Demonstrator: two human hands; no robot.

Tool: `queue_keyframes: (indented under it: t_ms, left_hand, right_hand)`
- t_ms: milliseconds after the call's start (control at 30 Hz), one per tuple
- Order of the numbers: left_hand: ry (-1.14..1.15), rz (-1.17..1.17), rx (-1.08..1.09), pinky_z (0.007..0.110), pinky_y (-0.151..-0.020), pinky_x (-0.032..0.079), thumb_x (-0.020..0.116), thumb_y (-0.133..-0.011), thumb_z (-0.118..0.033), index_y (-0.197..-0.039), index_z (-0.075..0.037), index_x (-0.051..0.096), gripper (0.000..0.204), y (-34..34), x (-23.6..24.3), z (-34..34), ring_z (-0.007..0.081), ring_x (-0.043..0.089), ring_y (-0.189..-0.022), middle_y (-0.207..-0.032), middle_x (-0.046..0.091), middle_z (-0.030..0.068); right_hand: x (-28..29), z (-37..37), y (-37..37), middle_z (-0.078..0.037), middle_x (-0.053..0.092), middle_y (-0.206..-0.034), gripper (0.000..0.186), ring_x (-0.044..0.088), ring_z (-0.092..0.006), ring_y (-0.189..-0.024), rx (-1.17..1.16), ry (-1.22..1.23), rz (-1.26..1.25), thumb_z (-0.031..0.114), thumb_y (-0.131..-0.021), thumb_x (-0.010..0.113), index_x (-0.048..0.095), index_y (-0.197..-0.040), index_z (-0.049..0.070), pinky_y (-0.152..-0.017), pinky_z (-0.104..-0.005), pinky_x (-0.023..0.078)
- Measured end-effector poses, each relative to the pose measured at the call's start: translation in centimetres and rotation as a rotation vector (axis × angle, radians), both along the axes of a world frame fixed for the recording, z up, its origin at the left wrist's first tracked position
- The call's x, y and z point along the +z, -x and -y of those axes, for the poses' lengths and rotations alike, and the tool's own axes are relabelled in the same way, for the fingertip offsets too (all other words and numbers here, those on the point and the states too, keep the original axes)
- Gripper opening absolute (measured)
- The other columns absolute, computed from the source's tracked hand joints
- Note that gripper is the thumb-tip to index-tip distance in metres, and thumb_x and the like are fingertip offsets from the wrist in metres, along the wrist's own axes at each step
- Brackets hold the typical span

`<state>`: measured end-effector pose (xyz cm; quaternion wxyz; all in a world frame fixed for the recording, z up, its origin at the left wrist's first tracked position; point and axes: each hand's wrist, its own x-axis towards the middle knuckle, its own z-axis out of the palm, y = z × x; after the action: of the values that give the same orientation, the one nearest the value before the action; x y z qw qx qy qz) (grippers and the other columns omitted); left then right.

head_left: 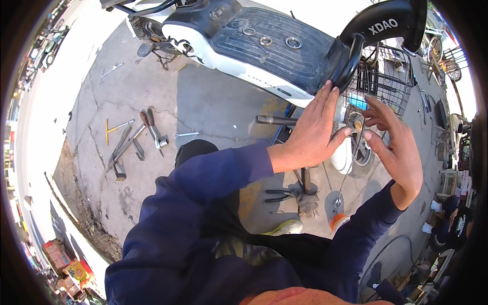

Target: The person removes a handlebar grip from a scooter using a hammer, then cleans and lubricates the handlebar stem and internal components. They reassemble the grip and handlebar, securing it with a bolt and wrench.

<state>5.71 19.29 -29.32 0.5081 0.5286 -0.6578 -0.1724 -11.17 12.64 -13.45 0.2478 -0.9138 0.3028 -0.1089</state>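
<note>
A white and black electric scooter (259,71) stands in front of me. My left hand (310,129) has its fingers stretched out, with the fingertips at the scooter's black curved frame (351,63) and the thumb beside a metal fitting (358,124). On the fitting's other side is my right hand (396,145), its fingers curved and apart from the thumb. A dark-ended rod (276,120) runs beneath my left hand; its far end is hidden. Below the hands are the white front fender (341,156) and the front wheel (363,155).
Metal rings (293,42) lie on the footboard. A black wire basket (384,76) is beyond my right hand. Pliers (279,195) and a hammer (307,181) lie near my shoe (285,227). Several tools, including a yellow-handled T-wrench (120,126), lie left. Another person (455,223) is at the right.
</note>
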Motion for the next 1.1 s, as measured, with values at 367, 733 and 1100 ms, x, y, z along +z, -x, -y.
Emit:
queue_keyframes:
  t_ms: [367,733,1100]
  left_hand:
    - [0.056,0.31,-0.219,0.048,-0.101,0.045,0.074,-0.089,-0.022,-0.13,0.002,0.057,0.051,1.3,-1.0,-3.0,0.0352,0.059,-0.118,-0.128,0.059,0.02]
    - [0.14,0.29,0.365,0.036,-0.067,0.055,0.072,-0.094,-0.024,-0.11,-0.009,0.071,0.022,-7.9,2.2,4.4,0.0215,0.071,-0.072,-0.092,0.075,0.0033]
    - [0.082,0.237,0.461,0.034,-0.082,0.055,0.071,-0.097,-0.034,-0.123,-0.006,0.069,0.039,-12.3,-1.2,9.1,0.0168,0.071,-0.085,-0.102,0.076,0.006]
  right_hand:
    - [0.4,1.2,-1.4,-0.016,0.074,-0.115,0.06,0.073,-0.0251,-0.102,-0.1,0.247,0.171,0.031,-0.097,0.071,0.053,-0.149,0.007,-0.081,-0.0365,0.059]
    - [-0.1,2.2,5.7,-0.013,0.075,-0.112,0.056,0.075,-0.0231,-0.102,-0.237,0.484,0.21,0.027,-0.099,0.07,0.054,-0.149,0.009,-0.083,-0.0366,0.061]
    - [1.9,3.7,13.6,-0.014,0.073,-0.123,0.051,0.073,-0.0237,-0.11,-0.312,0.568,0.243,0.037,-0.106,0.059,0.054,-0.149,0.01,-0.096,-0.0409,0.059]
